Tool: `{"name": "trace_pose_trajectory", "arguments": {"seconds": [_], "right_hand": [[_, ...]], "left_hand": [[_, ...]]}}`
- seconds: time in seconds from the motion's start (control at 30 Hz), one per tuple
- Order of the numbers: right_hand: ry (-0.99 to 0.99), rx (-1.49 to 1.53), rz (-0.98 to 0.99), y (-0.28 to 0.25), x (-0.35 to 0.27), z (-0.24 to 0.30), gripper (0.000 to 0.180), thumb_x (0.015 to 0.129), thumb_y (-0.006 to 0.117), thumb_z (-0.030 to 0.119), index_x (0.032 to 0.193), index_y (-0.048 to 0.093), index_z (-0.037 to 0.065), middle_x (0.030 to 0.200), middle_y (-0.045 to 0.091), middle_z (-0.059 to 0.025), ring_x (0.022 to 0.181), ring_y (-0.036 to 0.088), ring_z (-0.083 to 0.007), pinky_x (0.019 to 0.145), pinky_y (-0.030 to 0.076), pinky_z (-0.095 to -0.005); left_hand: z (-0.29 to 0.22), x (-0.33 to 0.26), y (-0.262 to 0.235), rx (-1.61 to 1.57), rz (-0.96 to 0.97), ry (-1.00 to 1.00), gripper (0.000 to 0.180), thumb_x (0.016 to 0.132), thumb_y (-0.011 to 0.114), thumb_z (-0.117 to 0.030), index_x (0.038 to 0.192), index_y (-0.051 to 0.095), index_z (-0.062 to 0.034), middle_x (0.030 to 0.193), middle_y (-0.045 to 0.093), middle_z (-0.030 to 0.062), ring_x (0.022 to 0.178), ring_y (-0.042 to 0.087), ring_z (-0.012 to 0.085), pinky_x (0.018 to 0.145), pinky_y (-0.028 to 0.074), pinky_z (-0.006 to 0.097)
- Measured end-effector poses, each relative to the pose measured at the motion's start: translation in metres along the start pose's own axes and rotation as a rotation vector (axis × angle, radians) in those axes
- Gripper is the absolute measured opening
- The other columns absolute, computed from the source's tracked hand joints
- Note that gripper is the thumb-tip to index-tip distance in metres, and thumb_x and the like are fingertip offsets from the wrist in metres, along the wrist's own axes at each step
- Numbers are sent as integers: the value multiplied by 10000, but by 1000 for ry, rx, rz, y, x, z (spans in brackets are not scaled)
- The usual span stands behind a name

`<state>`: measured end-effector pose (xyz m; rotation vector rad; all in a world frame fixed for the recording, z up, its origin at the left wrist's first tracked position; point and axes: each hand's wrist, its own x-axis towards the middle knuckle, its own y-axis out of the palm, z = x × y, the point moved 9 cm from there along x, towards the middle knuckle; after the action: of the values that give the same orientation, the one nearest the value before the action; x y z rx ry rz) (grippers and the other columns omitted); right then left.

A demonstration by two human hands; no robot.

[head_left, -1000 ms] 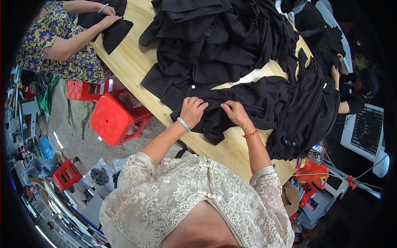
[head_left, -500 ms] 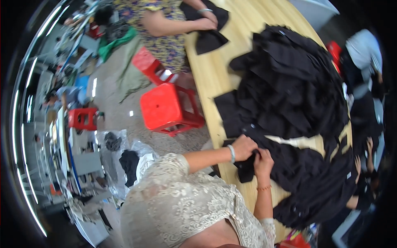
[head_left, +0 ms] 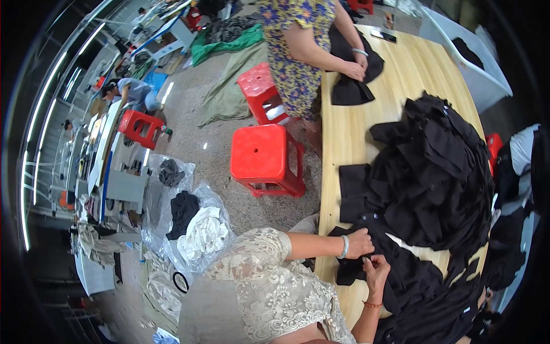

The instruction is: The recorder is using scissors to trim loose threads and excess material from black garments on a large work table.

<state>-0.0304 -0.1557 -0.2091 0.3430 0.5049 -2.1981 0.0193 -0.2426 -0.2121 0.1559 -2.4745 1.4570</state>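
A black garment lies spread on the wooden table, its near-left part between my two hands. My left hand, with a pale bangle at the wrist, is closed on the fabric. Just nearer to me, my right hand, with a reddish bead bracelet, pinches the same cloth with thumb and forefinger. The two hands are close but apart. The black cloth hides the left fingertips in part. Beyond them, a large heap of black garments covers much of the table.
Across the wooden table, a person in a floral dress handles black cloth pieces. A phone lies by the far edge. Red stools stand left of the table, and a white bin stands at far right. Plastic bags with clothes lie on the floor.
The whole view has shifted, so the table and stools sit lower and further right. My hands, touching before, are now slightly apart on the black garment.
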Motion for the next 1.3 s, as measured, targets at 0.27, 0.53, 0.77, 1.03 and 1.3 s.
{"name": "trace_pose_trajectory", "arguments": {"seconds": [0.27, 0.53, 0.77, 1.03, 1.3], "right_hand": [[151, 134, 221, 15, -7, 5, 130, 880, 669, 102, 829, 573, 31, 630, 586, -10, 496, 536, -70, 474, 431, -198], [158, 343, 27, 1, 0, 31, 184, 920, 655, 170, 816, 530, 83, 588, 531, 19, 421, 479, -56, 363, 372, -187], [148, 421, -108, -3, -13, 52, 147, 926, 646, 153, 863, 537, 77, 694, 570, -9, 478, 545, -88, 427, 470, -219], [-24, 332, -179, -16, -22, 77, 144, 896, 665, 82, 856, 533, 41, 751, 599, -32, 632, 640, -131, 574, 556, -232], [-27, 321, -102, -13, -35, 81, 92, 886, 667, 9, 882, 582, -26, 834, 605, -68, 773, 620, -178, 703, 543, -282]], "left_hand": [[-8, -11, -26, -22, -109, -111, 57, 721, 593, -158, 705, 568, -109, 831, 574, 62, 893, 506, 222, 825, 358, 387], [-24, -40, -59, -692, -248, -411, 484, 733, 693, -115, 1156, 489, 2, 1121, 526, 146, 1018, 563, 326, 813, 451, 420], [-8, -28, -21, -899, -106, -427, 205, 759, 650, -162, 748, 569, 26, 659, 601, 186, 665, 613, 370, 588, 444, 428], [-4, -28, -2, -1092, -52, -437, 245, 749, 699, -185, 755, 570, 23, 582, 582, 75, 511, 599, 156, 492, 464, 306], [-23, -34, -15, -1066, 107, -297, 298, 691, 714, -198, 823, 588, 39, 667, 587, 93, 624, 565, 185, 574, 451, 347]]}}
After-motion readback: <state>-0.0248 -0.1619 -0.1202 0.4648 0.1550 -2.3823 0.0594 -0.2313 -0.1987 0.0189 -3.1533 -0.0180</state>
